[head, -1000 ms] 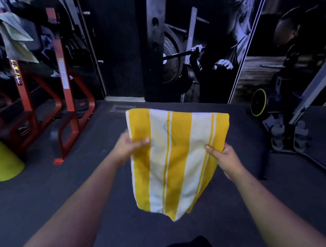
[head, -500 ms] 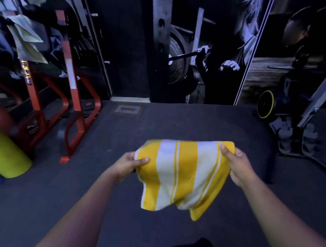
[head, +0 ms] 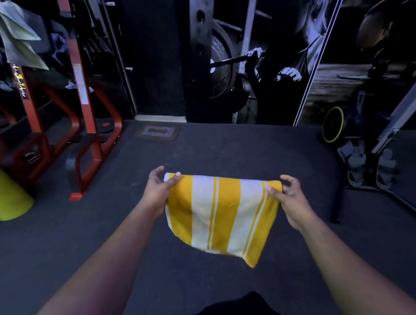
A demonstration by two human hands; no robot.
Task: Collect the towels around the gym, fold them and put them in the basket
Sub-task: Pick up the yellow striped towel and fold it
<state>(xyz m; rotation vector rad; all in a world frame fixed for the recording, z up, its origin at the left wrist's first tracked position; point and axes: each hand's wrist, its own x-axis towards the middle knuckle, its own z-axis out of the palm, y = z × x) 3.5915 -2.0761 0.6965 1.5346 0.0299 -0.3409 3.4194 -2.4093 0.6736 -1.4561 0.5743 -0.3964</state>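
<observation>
Towel (head: 224,212): centre, held above the floor (head: 202,152), between the two hands. Left hand (head: 159,191): at the towel's upper left corner. Right hand (head: 290,198): at its upper right corner. Rack (head: 84,110): far left, standing on the floor, with cloths (head: 19,44) draped at its top. Cylinder (head: 4,192): left edge, before the rack. Wall mural (head: 257,58): behind the towel, at the floor's far end. Machine frame (head: 375,153): right side, possibly a bench.

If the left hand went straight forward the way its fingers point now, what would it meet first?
Probably nothing soon: the left hand, pinching the yellow-and-white striped towel, points over bare dark floor toward the black wall; depth is unclear.
</observation>
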